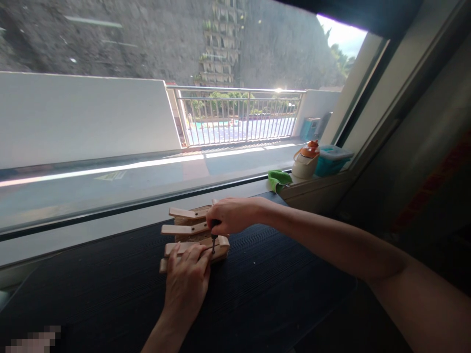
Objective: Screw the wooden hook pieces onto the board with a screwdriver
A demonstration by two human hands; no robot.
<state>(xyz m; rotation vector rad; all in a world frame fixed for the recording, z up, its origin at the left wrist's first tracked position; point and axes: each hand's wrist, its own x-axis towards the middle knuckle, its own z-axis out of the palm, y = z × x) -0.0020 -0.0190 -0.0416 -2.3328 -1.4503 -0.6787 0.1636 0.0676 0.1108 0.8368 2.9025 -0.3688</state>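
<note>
- While the right hand gripped a dark screwdriver, fingers closed round its handle, the shaft pointed down at the nearer slats.
- Left hand lay over those slats, fingers bent onto the wood; couldn't tell whether they pinched a piece.
- Wooden assembly sat on the black tabletop, near the window sill; dark screw heads showed on its farther slats.
- Writing: red marking on the dark surface at right, too dim to read; yellowish floor marking outside, illegible.
- Green cloth, cream jug with orange top, teal container: grouped at the sill's right end.
</note>
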